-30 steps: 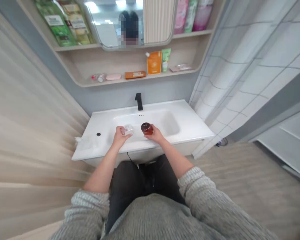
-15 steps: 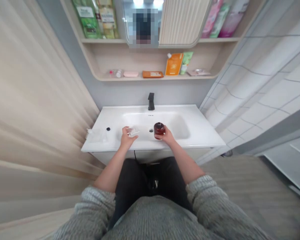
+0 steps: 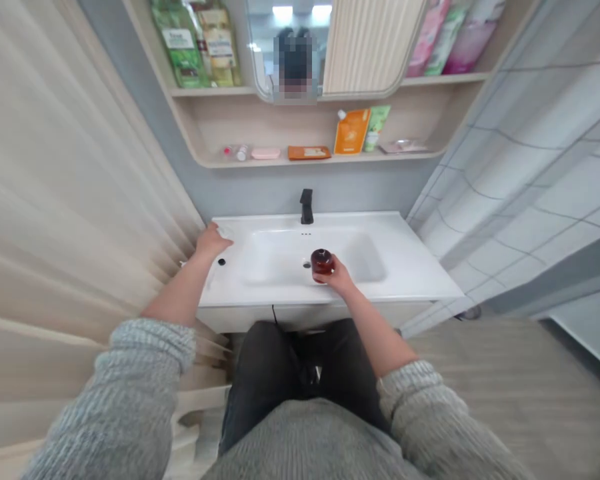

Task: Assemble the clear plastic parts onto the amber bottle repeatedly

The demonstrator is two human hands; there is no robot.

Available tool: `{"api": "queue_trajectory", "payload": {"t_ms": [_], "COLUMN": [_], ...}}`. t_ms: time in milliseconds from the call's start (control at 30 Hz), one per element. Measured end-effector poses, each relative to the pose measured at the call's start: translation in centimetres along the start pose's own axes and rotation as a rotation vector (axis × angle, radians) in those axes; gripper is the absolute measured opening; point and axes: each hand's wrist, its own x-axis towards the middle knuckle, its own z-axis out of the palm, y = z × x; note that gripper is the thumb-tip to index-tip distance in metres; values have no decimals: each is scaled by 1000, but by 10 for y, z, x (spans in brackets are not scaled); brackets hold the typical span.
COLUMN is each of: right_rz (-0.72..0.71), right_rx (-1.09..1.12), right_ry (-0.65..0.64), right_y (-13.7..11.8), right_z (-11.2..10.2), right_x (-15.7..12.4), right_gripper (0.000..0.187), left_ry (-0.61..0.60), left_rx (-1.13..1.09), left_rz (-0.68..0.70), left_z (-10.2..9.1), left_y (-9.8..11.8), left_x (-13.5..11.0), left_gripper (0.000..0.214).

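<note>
Brown bottle (image 3: 321,263): clasped in the right hand (image 3: 338,277), over the basin (image 3: 275,257), in front and slightly right of the faucet (image 3: 307,208).
Clear item (image 3: 225,231): at the left hand (image 3: 212,241), well left of the faucet, near the tabletop's (image 3: 420,270) back corner; blur hides whether the fingers grip it.
Hands: well apart.
Orange pouch (image 3: 351,133): on the shelf (image 3: 260,163), above and right of the faucet.

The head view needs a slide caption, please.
Right hand holding brown bottle over sink, left hand with clear item at counter.
</note>
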Motion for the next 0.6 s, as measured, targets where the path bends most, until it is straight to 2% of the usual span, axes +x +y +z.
{"api": "queue_trajectory", "payload": {"t_ms": [100,200,400,467,533,600], "right_rz": [-11,-31,-33,-25,-19,-19], "right_rx": [-17,-14,3,10,12,14], "right_ry": [-8,-35,-45,-47,-49,-48], "right_y": [0,0,0,0,-1,-2], "right_z": [0,0,0,0,0,0], "right_x": [0,0,1,1,1,1], "right_gripper": [76,75,76,76,75,74], "left_ry": [-56,-120,-164,-123,-24,95], "left_rx": [246,399,463,473,466,421], "left_rz": [-74,-102,-84,-41,30,107], "left_z": [14,23,34,35,31,23], "left_y": [4,11,6,5,7,10], "left_x": [7,8,1,-6,-18,-35], "left_gripper": [92,93,96,98,98,86]}}
